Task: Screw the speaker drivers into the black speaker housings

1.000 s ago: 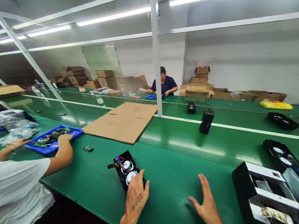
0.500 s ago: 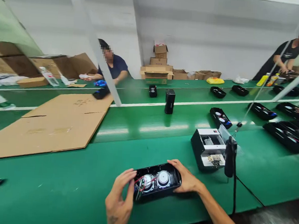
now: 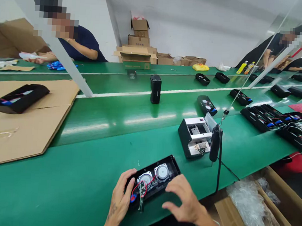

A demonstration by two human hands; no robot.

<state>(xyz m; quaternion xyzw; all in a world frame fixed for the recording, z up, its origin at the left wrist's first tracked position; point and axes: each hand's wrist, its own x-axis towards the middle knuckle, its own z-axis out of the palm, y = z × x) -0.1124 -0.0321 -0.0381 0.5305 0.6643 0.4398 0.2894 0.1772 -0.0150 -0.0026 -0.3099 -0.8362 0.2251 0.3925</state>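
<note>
A black speaker housing [image 3: 158,187] lies tilted at the near side of the green bench, its open side up. Inside it show two round silver speaker drivers [image 3: 161,172], red wires and a blue part [image 3: 133,198]. A small circuit board [image 3: 141,195] hangs over the housing's near edge. My left hand [image 3: 121,193] grips the housing's left end, thumb inside the rim. Off the near right edge, my right hand [image 3: 183,199] has thumb and fingers apart with nothing between them.
A black-and-white dispenser [image 3: 195,138] stands beyond the housing, with a hanging black screwdriver [image 3: 215,143] beside it. Flat cardboard [image 3: 22,131] lies left, bearing another black housing [image 3: 20,98]. More housings sit at right; people work across the bench.
My right hand has let go of the housing's right end and moved nearer. The view has turned right. A black housing now rests on the cardboard, and the circuit board hangs over the rim.
</note>
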